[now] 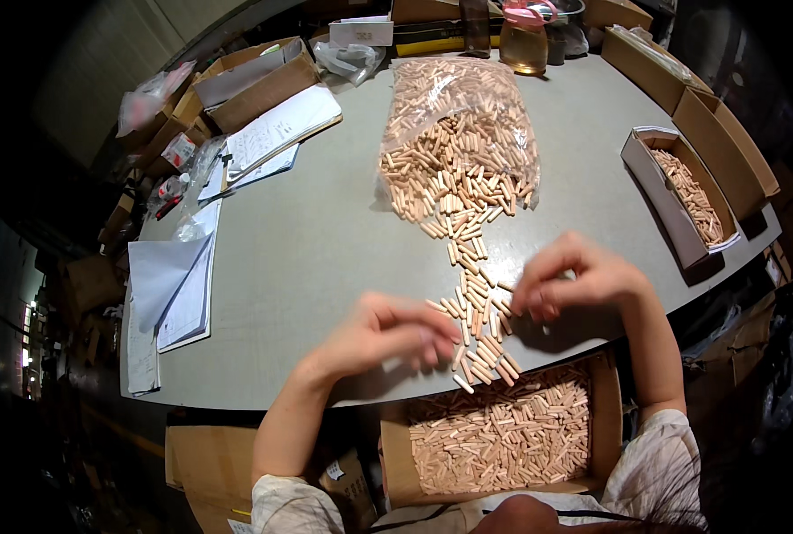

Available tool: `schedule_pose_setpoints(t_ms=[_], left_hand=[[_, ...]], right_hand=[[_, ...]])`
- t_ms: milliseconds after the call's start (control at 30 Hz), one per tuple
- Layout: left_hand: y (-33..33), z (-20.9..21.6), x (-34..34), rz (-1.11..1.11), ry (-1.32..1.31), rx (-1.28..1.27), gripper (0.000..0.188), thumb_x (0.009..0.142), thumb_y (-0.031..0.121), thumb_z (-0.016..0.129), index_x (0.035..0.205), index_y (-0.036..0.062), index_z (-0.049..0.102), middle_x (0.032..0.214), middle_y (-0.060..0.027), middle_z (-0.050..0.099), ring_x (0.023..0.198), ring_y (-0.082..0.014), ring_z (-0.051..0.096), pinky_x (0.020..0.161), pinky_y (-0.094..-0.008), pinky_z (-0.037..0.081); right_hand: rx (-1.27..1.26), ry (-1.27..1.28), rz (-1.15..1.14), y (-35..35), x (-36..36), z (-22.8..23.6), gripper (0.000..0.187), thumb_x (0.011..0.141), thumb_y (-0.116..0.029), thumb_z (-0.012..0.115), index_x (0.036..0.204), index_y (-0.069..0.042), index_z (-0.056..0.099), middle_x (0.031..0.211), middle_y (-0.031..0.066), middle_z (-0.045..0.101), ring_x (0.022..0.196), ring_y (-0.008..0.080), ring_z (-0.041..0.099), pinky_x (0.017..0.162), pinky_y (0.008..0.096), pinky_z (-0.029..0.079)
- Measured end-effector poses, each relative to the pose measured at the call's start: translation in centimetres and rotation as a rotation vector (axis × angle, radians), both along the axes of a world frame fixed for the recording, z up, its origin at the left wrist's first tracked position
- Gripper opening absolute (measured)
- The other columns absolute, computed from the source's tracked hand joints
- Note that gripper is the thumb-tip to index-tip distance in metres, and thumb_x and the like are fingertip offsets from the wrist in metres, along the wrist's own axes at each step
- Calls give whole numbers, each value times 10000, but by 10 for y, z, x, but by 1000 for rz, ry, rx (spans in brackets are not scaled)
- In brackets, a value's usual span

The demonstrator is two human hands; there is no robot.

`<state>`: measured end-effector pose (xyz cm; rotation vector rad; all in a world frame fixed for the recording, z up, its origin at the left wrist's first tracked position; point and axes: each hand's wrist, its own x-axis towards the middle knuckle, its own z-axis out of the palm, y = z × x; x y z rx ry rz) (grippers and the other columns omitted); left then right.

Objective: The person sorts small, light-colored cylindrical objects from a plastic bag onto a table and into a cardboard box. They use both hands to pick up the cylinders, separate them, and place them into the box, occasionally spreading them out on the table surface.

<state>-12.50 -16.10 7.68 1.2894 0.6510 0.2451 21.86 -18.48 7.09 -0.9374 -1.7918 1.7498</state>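
A trail of small wooden dowel pins (477, 294) runs down the grey table from a clear plastic bag (441, 89) full of the same pins. My left hand (394, 331) hovers at the left side of the trail's near end, fingers loosely bent and apart, with slight blur. On the opposite side, my right hand (576, 278) has curled fingers with a gap between thumb and forefinger; the fingertips are beside the pins. Neither hand visibly holds a pin. Just below the table edge, a cardboard box (396, 458) holds a thick layer of pins.
A narrow box (650, 200) with more pins stands at the right, beside long brown cartons (726, 147). Papers and a clipboard (280, 133) lie at the left, near an open carton (267, 89). A pink-lidded jug (524, 44) stands at the back.
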Motion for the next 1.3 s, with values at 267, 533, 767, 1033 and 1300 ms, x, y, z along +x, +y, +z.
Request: schedule_pose_setpoints(t_ms=[267, 533, 767, 1033, 1300], left_hand=[[12, -37, 10, 314, 194, 1109, 206, 952, 9, 682, 1124, 43, 791, 1010, -100, 758, 910, -226, 721, 806, -329, 569], [-1, -17, 18, 43, 37, 960, 213, 882, 28, 749, 1089, 55, 794, 979, -111, 750, 900, -310, 719, 825, -372, 574], [6, -44, 31, 216, 334, 1434, 544, 962, 35, 632, 1494, -12, 533, 1447, -218, 603, 1347, -374, 559, 1149, -455, 405], [10, -47, 22, 94, 62, 1046, 440, 1015, 5, 568, 1450, 36, 628, 1403, -191, 670, 1318, -318, 626, 1104, -407, 475], [24, -37, 0, 507, 214, 971, 389, 925, -16, 643, 1290, 62, 751, 1144, -90, 746, 994, -158, 682, 865, -302, 560]], right_hand=[[590, -320, -97, 13, -6, -21, 261, 825, -46, 625, 1046, -15, 760, 948, 97, 690, 786, 220, 659, 704, 333, 525], [385, -41, 84, 9, -10, -11, 231, 888, -34, 694, 1095, -38, 795, 1021, 97, 743, 959, 218, 699, 834, 360, 550], [995, -405, -295, 23, -22, -36, 550, 776, 103, 562, 1298, -20, 684, 1250, 146, 679, 1107, 346, 647, 973, 426, 531], [561, 3, -121, 19, -16, -39, 597, 712, 137, 498, 1252, -9, 707, 1235, 140, 718, 1205, 287, 668, 1078, 400, 512], [589, -179, -386, 23, 0, -34, 397, 804, 101, 545, 1128, 1, 751, 1045, 64, 688, 897, 153, 640, 811, 295, 534]])
